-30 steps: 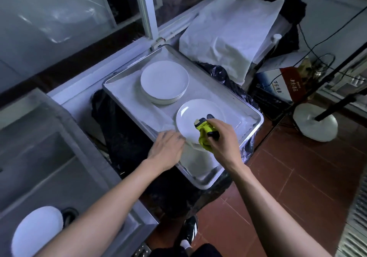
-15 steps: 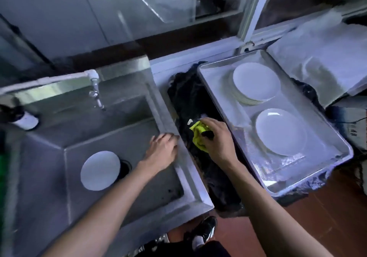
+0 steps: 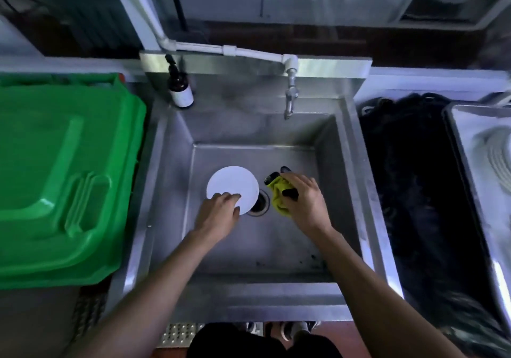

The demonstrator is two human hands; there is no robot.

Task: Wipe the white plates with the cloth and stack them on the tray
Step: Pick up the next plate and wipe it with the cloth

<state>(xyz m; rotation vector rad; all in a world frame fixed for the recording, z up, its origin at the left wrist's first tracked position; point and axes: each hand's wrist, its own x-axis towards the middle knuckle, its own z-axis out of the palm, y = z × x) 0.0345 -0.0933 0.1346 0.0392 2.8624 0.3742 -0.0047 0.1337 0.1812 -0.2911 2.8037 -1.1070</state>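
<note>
A white plate [image 3: 233, 185] lies on the bottom of the steel sink [image 3: 276, 247], partly over the drain [image 3: 261, 205]. My left hand [image 3: 218, 215] reaches onto the plate's near edge, fingertips touching it. My right hand [image 3: 305, 200] grips a bunched yellow cloth [image 3: 278, 193] just right of the drain. The metal tray [image 3: 470, 180] shows at the far right edge, with a stack of white plates [image 3: 497, 158] partly cut off by the frame.
A green bin lid [image 3: 60, 178] fills the left side. A brown bottle [image 3: 179, 89] and a tap [image 3: 290, 95] stand at the sink's back rim. A black bag [image 3: 414, 191] lies between sink and tray.
My view swung left from the tray to the sink. Both hands moved from the tray into the basin; the left hand now touches the plate there, the right still holds the cloth.
</note>
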